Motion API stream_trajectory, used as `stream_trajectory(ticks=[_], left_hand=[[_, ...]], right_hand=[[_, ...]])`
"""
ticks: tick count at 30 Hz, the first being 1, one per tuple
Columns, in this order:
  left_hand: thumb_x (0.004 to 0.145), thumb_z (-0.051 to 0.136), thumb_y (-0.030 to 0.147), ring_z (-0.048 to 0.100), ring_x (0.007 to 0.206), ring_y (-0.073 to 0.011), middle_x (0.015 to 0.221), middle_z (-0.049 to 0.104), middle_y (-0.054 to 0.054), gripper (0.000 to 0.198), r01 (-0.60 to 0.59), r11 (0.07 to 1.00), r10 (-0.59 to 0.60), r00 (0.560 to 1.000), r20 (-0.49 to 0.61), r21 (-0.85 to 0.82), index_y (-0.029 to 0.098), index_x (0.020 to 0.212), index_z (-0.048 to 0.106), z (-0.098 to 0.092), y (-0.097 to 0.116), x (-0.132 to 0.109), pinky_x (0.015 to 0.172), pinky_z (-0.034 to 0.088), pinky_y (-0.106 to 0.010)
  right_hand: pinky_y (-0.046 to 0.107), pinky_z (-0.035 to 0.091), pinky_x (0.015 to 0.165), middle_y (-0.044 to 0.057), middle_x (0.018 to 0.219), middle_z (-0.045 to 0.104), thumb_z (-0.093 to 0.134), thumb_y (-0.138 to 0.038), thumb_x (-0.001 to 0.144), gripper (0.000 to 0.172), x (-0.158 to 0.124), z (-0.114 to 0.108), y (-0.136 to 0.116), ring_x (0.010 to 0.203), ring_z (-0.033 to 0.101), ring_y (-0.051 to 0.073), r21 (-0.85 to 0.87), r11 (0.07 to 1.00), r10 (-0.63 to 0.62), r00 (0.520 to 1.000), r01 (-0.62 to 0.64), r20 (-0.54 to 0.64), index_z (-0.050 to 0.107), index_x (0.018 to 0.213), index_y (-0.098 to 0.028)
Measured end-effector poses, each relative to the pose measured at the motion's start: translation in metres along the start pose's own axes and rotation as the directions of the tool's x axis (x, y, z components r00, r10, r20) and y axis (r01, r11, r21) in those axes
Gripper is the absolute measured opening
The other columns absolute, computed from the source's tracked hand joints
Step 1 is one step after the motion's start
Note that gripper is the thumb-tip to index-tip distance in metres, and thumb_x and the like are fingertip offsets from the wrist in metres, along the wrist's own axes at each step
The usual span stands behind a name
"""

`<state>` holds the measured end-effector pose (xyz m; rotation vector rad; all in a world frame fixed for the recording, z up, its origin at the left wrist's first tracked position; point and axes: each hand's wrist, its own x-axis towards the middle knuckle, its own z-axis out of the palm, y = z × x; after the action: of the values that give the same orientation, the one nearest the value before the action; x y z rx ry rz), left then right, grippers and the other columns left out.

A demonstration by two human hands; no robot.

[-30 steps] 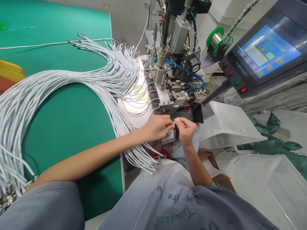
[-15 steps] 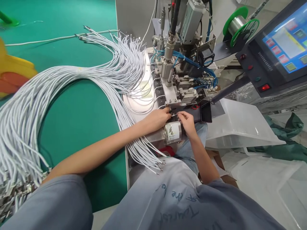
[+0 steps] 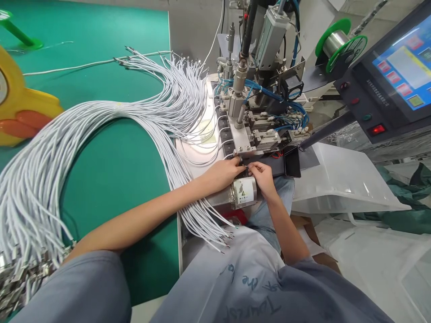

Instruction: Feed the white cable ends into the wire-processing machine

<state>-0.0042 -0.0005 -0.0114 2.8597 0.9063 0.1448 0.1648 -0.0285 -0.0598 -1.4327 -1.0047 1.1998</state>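
Machine edge, R hand pinched on tiny part, L hand w/ unclear grip, scant gap btwn

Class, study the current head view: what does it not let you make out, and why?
What lies between the fingertips of the left hand and right hand: head view, too small, partly hidden by fingers.
The far side of the screen: head view, cut off by the right edge.
Fine print on the white label: head view, too small.
The rest of the yellow object: head view, cut off by the left edge.
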Motion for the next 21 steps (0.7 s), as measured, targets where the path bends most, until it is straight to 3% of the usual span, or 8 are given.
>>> stream_trajectory(ticks=[12,21], left_hand=[[0.086,0.04,0.006,0.062,0.078,-0.02,0.09,0.056,-0.011,0.025,-0.08,0.99,0.073,0.995,0.072,0.113,0.009,0.104,0.057,-0.0051,0.0023,0.0007,0.062,0.047,-0.028],[0.088,0.042,0.009,0.061,0.079,-0.0184,0.089,0.056,-0.01,0.023,-0.115,0.989,0.115,0.993,0.007,0.094,0.01,0.104,0.059,-0.0014,-0.0028,0.0007,0.063,0.047,-0.027]], right_hand=[[0.024,0.04,0.05,-0.003,0.051,0.054,0.061,-0.033,0.062,0.016,0.0042,-0.0015,-0.0039,0.05,0.047,0.01,-0.067,0.998,0.018,0.999,-0.015,0.045,0.06,0.06,-0.017],[0.025,0.043,0.05,-0.002,0.058,0.057,0.064,-0.036,0.062,0.02,0.0064,0.0008,-0.0062,0.053,0.052,0.011,0.002,1.0,0.008,1.0,-0.008,0.015,0.059,0.066,-0.017]])
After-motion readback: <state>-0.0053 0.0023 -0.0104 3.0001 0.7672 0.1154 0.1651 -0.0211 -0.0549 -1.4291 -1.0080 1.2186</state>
